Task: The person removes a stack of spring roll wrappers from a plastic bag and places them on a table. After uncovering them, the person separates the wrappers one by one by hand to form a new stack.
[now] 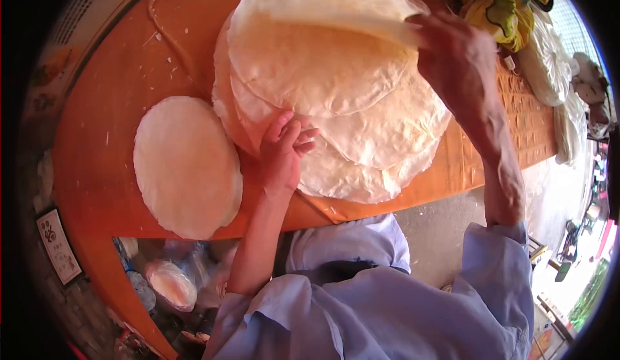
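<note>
A stack of large, thin, pale round flatbreads [381,130] lies on the orange table in front of me, its layers unevenly overlapped. My left hand [285,147] is at the stack's near left side, fingers loosely bent and apart, fingertips right by the edge of the top flatbread [316,75]. Closed around one end of a long, pale, flat wooden-looking stick [361,24], my right hand [455,56] is over the stack's right side. Motion blurs both the stick and this hand. A separate single flatbread [187,166] lies flat to the left.
The orange table [103,147] carries scattered pale crumbs. Yellow cloth or bags [504,4] sit at the far right, beside white plastic bags [546,59]. Under the table's left part are plastic-wrapped items [171,285]. A framed sign [58,247] stands at lower left.
</note>
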### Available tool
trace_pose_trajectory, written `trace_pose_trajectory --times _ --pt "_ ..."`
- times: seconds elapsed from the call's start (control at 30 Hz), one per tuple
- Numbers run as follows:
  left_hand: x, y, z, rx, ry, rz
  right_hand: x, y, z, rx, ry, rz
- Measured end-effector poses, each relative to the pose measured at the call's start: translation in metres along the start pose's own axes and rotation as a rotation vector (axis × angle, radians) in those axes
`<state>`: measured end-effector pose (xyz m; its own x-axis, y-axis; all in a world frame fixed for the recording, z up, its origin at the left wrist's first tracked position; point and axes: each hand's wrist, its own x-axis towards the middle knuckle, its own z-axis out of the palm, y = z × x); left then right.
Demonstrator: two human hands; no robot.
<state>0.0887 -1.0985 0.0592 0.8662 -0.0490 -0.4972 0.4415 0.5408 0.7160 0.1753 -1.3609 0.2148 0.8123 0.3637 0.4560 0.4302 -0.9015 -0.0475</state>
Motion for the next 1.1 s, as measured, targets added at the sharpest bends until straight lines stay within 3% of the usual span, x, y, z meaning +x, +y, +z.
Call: trace_pose_trajectory --times 0.07,0.1,0.13,0.17,0.2,0.27,0.43,0.5,0.67,0.77,0.9,1.0,1.1 --pt "0.001 0.000 0.006 -0.020 0.040 0.051 0.001 -0.019 0.009 0.035 0.145 -0.073" --pt "0.002 0.004 0.010 -0.085 0.021 0.043 -0.007 -0.032 0.032 0.116 0.093 -0.082" --pt "0.002 0.007 0.014 -0.148 0.003 0.029 -0.022 -0.039 0.065 0.207 -0.065 -0.032" --pt "0.000 0.010 0.014 -0.211 -0.013 0.012 -0.034 -0.048 0.097 0.152 -0.385 0.060" --pt "0.001 0.010 0.011 -0.233 -0.021 -0.040 -0.049 -0.049 0.122 0.316 -0.254 0.013" --pt "0.006 0.014 0.006 -0.276 -0.041 -0.138 -0.050 -0.055 0.122 0.273 -0.250 0.002" --pt "0.011 0.009 0.016 0.055 0.131 0.081 -0.016 -0.068 0.126 0.277 -0.273 0.002" --pt "0.017 0.012 0.018 0.043 0.177 0.020 -0.012 -0.081 0.135 0.265 -0.341 0.017" --pt "0.027 0.021 0.009 0.073 0.170 -0.044 -0.054 -0.082 0.134 0.464 -0.108 0.058" --pt "0.029 0.026 0.010 0.132 0.202 -0.013 -0.050 -0.075 0.147 0.424 -0.032 0.026" --pt "0.031 0.028 0.014 0.189 0.245 -0.035 -0.044 -0.082 0.153 0.435 -0.154 0.056" --pt "0.031 0.030 0.013 0.192 0.251 -0.101 -0.055 -0.076 0.142 0.493 -0.067 -0.003" --pt "0.028 0.025 0.012 0.220 0.223 -0.105 -0.068 -0.072 0.140 0.387 -0.006 0.080"
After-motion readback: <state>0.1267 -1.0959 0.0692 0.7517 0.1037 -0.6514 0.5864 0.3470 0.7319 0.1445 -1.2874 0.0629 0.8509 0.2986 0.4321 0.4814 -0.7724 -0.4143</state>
